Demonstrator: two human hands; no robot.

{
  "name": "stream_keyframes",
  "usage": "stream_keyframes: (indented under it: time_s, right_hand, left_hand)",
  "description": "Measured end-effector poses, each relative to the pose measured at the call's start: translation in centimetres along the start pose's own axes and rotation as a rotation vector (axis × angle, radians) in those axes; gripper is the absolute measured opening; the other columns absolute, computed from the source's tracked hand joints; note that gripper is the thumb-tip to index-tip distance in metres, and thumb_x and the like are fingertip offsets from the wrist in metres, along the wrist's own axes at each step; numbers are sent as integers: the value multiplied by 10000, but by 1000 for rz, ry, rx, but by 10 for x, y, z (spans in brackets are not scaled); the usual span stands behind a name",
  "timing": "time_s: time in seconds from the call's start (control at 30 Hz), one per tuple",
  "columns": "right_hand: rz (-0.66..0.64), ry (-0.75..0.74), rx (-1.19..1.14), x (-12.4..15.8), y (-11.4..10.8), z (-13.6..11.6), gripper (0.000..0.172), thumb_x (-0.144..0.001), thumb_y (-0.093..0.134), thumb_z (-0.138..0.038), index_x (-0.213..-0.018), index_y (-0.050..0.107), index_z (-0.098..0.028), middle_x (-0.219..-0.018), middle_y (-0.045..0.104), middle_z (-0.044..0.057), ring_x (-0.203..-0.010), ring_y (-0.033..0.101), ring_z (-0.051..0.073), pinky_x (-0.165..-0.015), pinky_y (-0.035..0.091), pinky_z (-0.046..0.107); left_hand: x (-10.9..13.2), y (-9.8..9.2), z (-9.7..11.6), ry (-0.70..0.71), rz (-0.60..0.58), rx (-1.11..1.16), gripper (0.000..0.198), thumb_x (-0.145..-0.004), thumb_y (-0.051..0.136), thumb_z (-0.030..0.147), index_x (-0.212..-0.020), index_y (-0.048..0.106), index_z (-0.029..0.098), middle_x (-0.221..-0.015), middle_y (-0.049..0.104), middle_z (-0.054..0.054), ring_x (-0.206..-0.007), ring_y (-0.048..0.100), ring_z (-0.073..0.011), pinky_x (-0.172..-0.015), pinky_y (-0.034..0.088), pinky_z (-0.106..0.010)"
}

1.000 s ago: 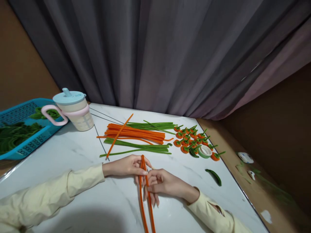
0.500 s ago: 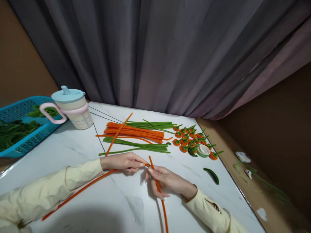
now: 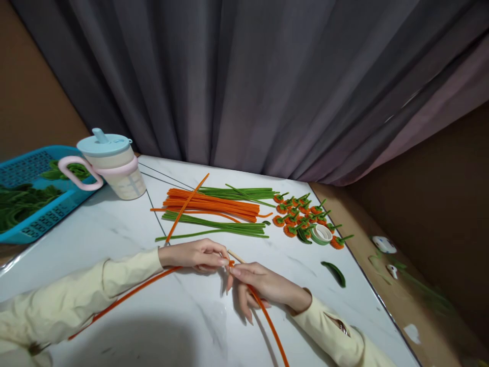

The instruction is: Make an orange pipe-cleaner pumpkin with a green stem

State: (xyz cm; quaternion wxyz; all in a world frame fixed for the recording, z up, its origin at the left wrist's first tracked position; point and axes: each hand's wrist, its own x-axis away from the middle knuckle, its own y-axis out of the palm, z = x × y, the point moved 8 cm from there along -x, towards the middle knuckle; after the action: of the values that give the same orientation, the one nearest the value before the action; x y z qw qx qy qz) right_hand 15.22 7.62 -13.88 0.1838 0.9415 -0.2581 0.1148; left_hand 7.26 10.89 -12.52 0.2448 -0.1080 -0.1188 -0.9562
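Note:
Both hands meet over the front middle of the table. My left hand (image 3: 204,256) pinches an orange pipe cleaner (image 3: 126,295), whose long end trails under my left forearm toward the lower left. A small orange bend shows between the fingertips of both hands. My right hand (image 3: 257,285) is closed, thumb against fingers, on an orange pipe cleaner (image 3: 269,321) that runs down past the near edge of view. A thin tan stick (image 3: 236,256) pokes out above the right thumb; its other end is hidden. Whether the two orange lengths are one piece, I cannot tell.
Behind my hands lie orange pipe cleaners (image 3: 214,205) and green pipe cleaners (image 3: 221,227). Several small orange pumpkins (image 3: 290,231) with green stems stand right, beside a tape roll (image 3: 321,234). A lidded cup (image 3: 122,171) and blue basket (image 3: 46,224) are left.
The orange end that stood up above my right hand is now bent down between the fingertips. The tan stick has come into sight. The hanging orange length has swung right.

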Motion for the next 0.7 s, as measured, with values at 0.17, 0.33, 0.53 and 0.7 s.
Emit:
stream_keyframes:
  time_s: [0.17,0.33,0.53,0.7]
  right_hand:
    - [39,15,-67,-3,-4,5,472,-875,448,-592,-856,531,-127,-573,659,18,-251,401,51,-229,279,151]
    - [47,21,-95,-5,-6,11,453,-846,496,-604,-868,473,-152,-673,681,28,-257,458,59,-230,338,152]
    - [85,-39,-107,-6,-7,8,404,-862,510,-557,-827,467,-157,-655,685,33,-291,477,64,-258,332,149]
    - [74,-72,-183,-7,-6,7,378,-858,532,-537,-836,452,-168,-695,712,61,-358,555,104,-301,384,170]
  left_hand:
    - [-2,-3,1,80,163,-149,363,-881,501,491,-777,523,143,-475,312,97,-430,236,-59,-422,181,-205]
    - [-4,-5,2,117,252,-243,406,-864,517,501,-724,546,120,-539,391,66,-493,292,-62,-451,220,-192]
    - [-4,-2,-2,105,186,-156,386,-891,483,486,-733,524,137,-467,353,93,-424,262,-54,-418,211,-190]
    - [-2,-1,2,143,184,-117,382,-890,490,490,-780,538,127,-480,368,93,-414,271,-48,-413,221,-187]
